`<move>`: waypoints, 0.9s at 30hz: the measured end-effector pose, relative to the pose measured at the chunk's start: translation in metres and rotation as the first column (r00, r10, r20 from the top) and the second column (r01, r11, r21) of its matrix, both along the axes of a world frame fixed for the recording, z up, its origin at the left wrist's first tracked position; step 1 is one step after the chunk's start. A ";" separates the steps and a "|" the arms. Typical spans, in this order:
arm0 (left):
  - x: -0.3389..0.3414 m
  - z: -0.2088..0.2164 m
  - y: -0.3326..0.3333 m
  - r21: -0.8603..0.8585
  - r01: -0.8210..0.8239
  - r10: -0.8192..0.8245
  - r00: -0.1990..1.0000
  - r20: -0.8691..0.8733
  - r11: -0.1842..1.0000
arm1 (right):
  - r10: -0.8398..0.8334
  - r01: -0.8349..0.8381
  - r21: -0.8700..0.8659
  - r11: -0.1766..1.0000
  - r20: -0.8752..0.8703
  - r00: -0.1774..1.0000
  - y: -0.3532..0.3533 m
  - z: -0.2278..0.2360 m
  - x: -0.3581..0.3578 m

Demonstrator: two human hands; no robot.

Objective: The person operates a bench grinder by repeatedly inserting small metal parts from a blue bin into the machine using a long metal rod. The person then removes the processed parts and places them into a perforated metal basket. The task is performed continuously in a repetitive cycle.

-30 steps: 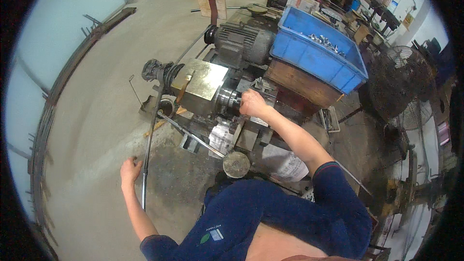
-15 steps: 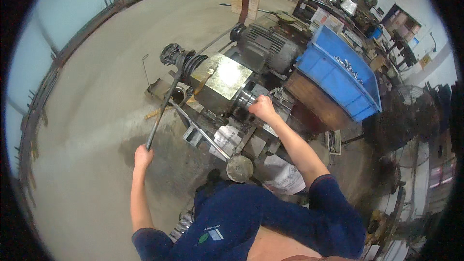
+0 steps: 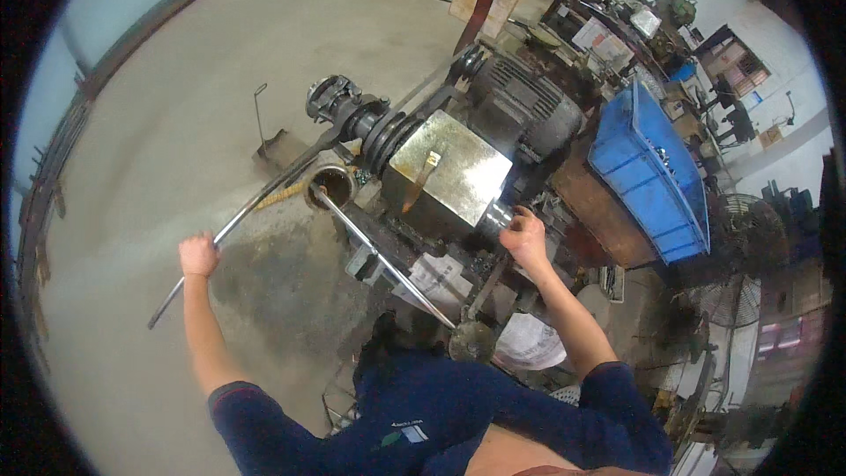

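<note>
My left hand (image 3: 199, 254) is wrapped round a long metal bar (image 3: 264, 198), whose free end sticks out past my fist to the lower left. At its upper end the bar meets the shaft beside a dark belt pulley (image 3: 388, 143) on a machine's metal headstock (image 3: 449, 163). Across from it, my right hand (image 3: 526, 238) is closed over the shiny spindle end (image 3: 498, 214) on the headstock's right side. A chuck-like fitting (image 3: 333, 99) sits at the shaft's far left end. Exactly what my right fingertips grip is partly hidden.
Behind the headstock stands a finned electric motor (image 3: 529, 92). A blue plastic bin (image 3: 652, 176) with small metal parts rests to the right on a rusty brown box (image 3: 599, 211). A second slanting rod (image 3: 388, 260) and a round metal piece (image 3: 471, 341) lie close to my body.
My left hand has moved left and up with the bar, which now lies flatter and shows its end beyond my fist. The view has shifted; my right hand stays at the spindle end.
</note>
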State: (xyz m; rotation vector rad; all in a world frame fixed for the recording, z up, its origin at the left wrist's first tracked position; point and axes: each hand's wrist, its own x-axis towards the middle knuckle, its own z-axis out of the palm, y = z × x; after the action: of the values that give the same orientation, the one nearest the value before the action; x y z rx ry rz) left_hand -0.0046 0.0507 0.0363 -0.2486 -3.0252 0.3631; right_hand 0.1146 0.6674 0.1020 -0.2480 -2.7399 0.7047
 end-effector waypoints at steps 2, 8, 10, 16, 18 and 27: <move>-0.016 0.000 -0.009 0.026 0.043 -0.041 0.997 -0.058 0.999 | 0.018 -0.018 0.018 1.000 0.027 0.999 0.004 -0.002 0.000; -0.027 0.006 0.001 0.027 0.001 0.000 1.000 -0.022 1.000 | -0.011 0.011 -0.053 0.999 0.010 1.000 0.001 0.002 0.006; -0.024 0.006 0.005 0.227 -0.152 0.162 0.986 -0.027 0.962 | 0.042 -0.052 -0.076 0.996 -0.135 0.990 -0.001 0.005 0.017; 0.029 -0.078 0.131 0.857 0.308 0.425 0.768 -0.480 0.412 | -0.004 -0.010 -0.074 0.997 -0.182 0.983 0.005 0.031 0.092; 0.038 -0.140 0.188 0.733 -0.053 -0.068 0.989 0.134 0.678 | -0.106 0.099 -0.058 0.993 -0.149 0.983 0.020 0.025 0.126; 0.011 -0.170 0.278 -0.009 0.458 -0.356 0.702 0.617 0.889 | -0.369 0.368 0.047 0.928 0.002 0.929 0.061 0.012 0.266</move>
State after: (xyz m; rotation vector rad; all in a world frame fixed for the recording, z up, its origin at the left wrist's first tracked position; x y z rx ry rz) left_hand 0.0068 0.3283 -0.1336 -1.2645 -3.3792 0.5825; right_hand 0.3809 0.7286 0.1141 -0.7351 -2.6041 0.5344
